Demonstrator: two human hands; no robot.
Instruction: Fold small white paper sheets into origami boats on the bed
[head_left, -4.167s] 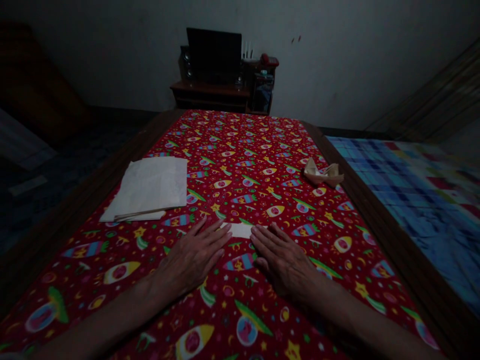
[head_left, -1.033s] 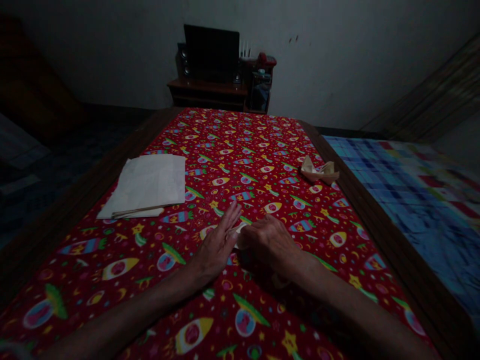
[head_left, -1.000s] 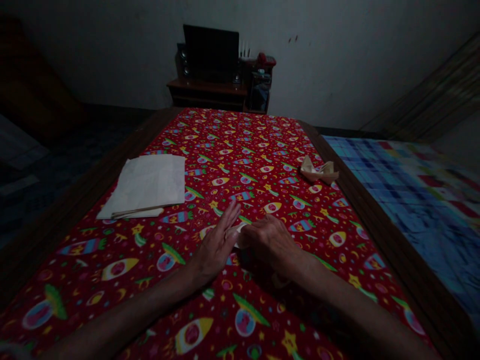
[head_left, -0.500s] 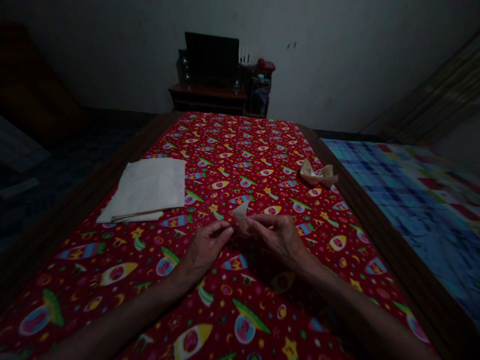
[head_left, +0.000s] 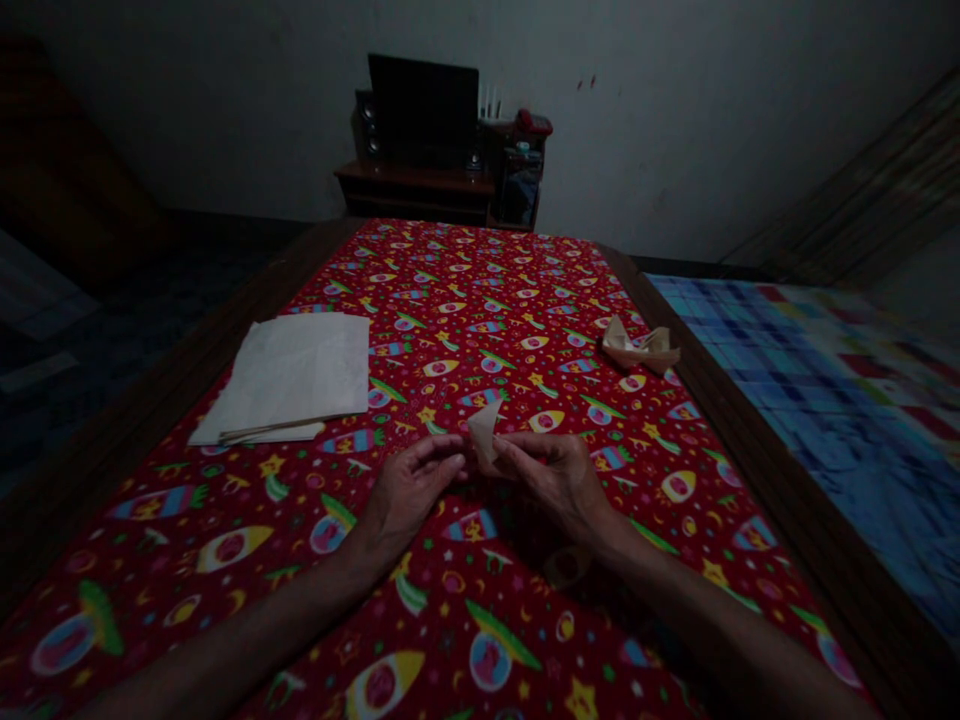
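Observation:
A small piece of folded paper [head_left: 484,432], pale and pointed at the top, is held just above the red patterned cloth. My right hand [head_left: 562,480] pinches its lower right side between thumb and forefinger. At its lower left edge are the closed thumb and fingers of my left hand [head_left: 416,490]; the exact grip there is dark and partly hidden. Off to the right on the cloth sits a folded paper boat [head_left: 640,347], light brown. A stack of white paper sheets [head_left: 300,370] lies to the left, beyond my left hand.
The red cloth [head_left: 480,580] with rockets and stars covers a table with a dark wooden edge [head_left: 720,430]. Behind it stand a monitor [head_left: 424,110], speakers and a red telephone [head_left: 533,123]. A blue checked sheet [head_left: 795,420] spreads at the right.
My left fingers have moved slightly up and right, closer to the folded paper. The paper has turned a little in my right hand's pinch. The view has shifted slightly.

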